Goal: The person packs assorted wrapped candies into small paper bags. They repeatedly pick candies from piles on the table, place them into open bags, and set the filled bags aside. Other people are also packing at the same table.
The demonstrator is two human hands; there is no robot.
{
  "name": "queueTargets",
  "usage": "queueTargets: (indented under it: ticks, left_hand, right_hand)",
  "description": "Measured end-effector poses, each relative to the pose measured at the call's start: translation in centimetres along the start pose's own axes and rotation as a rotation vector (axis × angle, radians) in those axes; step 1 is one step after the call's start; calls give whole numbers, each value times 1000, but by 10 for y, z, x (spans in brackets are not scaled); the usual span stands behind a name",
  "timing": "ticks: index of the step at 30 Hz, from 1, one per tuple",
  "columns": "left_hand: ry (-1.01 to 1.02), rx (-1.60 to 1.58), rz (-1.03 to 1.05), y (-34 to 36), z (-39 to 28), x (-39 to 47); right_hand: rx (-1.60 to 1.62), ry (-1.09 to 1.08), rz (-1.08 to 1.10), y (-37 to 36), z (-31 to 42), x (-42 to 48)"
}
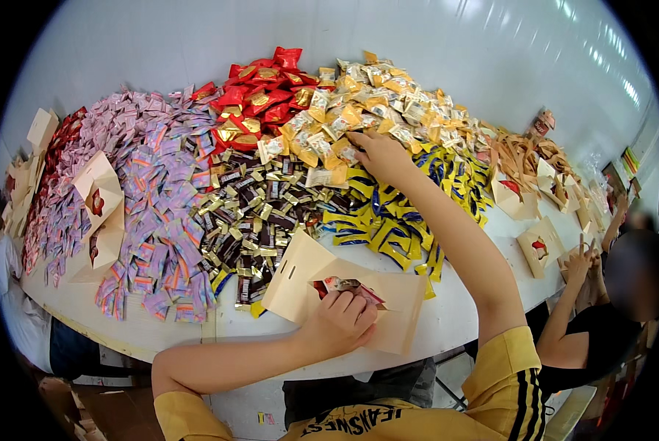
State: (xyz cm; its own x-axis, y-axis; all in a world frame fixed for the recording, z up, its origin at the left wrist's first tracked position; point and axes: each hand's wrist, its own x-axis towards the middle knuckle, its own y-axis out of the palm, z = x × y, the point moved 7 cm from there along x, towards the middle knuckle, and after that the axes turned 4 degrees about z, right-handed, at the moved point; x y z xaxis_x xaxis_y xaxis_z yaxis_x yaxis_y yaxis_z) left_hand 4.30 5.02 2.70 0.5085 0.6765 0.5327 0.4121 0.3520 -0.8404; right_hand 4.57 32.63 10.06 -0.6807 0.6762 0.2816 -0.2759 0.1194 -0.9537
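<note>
My left hand (337, 322) is curled at the opening of a cream cardboard box (401, 317), its fingers closed on the edge of a packet or flap there; wrapped sweets show inside the opening. Further out, my right hand (381, 157) rests with fingertips on the lower edge of a heap of white-and-yellow wrapped sweets (343, 118); whether it grips one is hidden. Just below that hand lie yellow-and-blue wrapped sweets (395, 237). Dark brown bars with gold ends (271, 220) lie between the box and the red-and-gold packets (268, 91).
Purple wrapped sweets (166, 204) spread over the left, with open cartons (100, 193) among them. At the right are tan ribbon-like strips (519, 151) and another carton (541, 248). A co-worker's raised hand (577, 264) is at the far right. A pale wall (169, 44) stands behind the heaps.
</note>
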Motion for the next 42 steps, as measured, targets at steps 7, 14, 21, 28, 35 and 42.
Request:
queueTargets:
  ticks: [7,14,21,28,35,42]
  left_hand:
    - [-21,67,-172,-11,1,-3]
    - [18,53,-176,-11,-2,-5]
    - [42,127,-140,-15,0,0]
    - [18,306,-151,-26,5,1]
    - [-30,173,-107,-28,6,1]
    - [69,72,-201,-29,8,2]
  right_hand:
    - [114,67,-108,-13,-13,4]
    - [394,-61,-49,-75,45,-124]
    - [321,-273,123,-60,88,-204]
    - [406,-327,135,-37,99,-208]
    - [59,-348,300,-26,120,-204]
    - [-98,-448,145,-31,116,-191]
